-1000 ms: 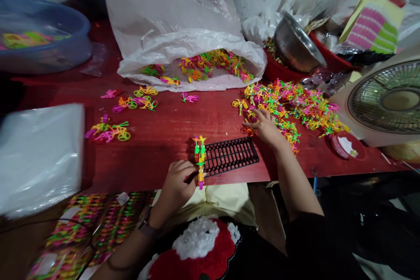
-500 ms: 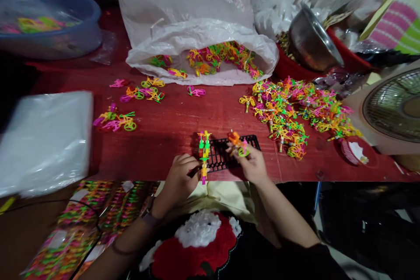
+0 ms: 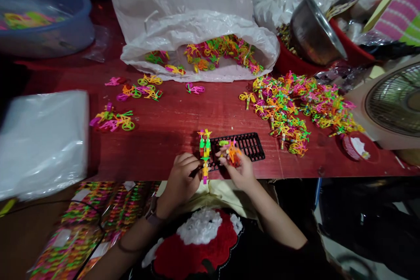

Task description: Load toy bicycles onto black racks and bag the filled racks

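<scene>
A black slotted rack (image 3: pixel 246 145) lies near the front edge of the red table (image 3: pixel 170 131). A few small plastic toy bicycles stand upright in its left end (image 3: pixel 205 144). My left hand (image 3: pixel 179 181) is closed on the rack's left end, just below those bicycles. My right hand (image 3: pixel 238 168) pinches an orange toy bicycle (image 3: pixel 233 154) over the rack, right beside the standing ones. A big heap of loose coloured toy bicycles (image 3: pixel 295 107) lies to the right of the rack.
An open white plastic sack (image 3: pixel 197 30) at the back spills more bicycles. Small groups (image 3: pixel 113 120) lie left of centre. A stack of clear bags (image 3: pixel 39 140) sits at left, a blue basin (image 3: pixel 42 17) far left, a metal bowl (image 3: pixel 311 30) and a fan (image 3: pixel 393 100) at right.
My right hand left the heap with an orange bicycle and brought it left over the rack, close to the standing ones. My left hand stayed on the rack's end.
</scene>
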A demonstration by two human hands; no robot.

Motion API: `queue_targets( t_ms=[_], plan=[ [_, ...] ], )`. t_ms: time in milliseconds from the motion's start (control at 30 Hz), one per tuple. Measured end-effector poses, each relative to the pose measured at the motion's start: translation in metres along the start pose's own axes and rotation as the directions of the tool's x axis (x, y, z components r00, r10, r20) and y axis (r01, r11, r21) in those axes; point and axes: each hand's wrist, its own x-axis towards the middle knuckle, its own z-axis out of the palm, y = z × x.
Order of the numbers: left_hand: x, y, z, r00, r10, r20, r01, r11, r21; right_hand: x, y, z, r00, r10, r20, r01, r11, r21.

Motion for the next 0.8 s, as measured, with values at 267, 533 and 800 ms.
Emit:
queue_targets(
  t_ms=[267,533,800],
  plan=[
    [0.0,-0.004,-0.005,0.996,-0.014,0.092,0.013,1.0,0.018,-0.004,0.001,0.005,0.978,-0.155,0.138,0.184,0.957,-0.223],
    [0.002,-0.004,-0.002,0.99,-0.037,0.139,0.028,0.998,0.064,-0.009,0.004,0.009,0.941,-0.303,0.153,0.336,0.896,-0.291],
    [0.003,-0.005,-0.003,0.992,-0.024,0.127,0.019,0.999,0.038,-0.003,0.0,0.014,0.938,-0.261,0.226,0.331,0.867,-0.373]
  ],
)
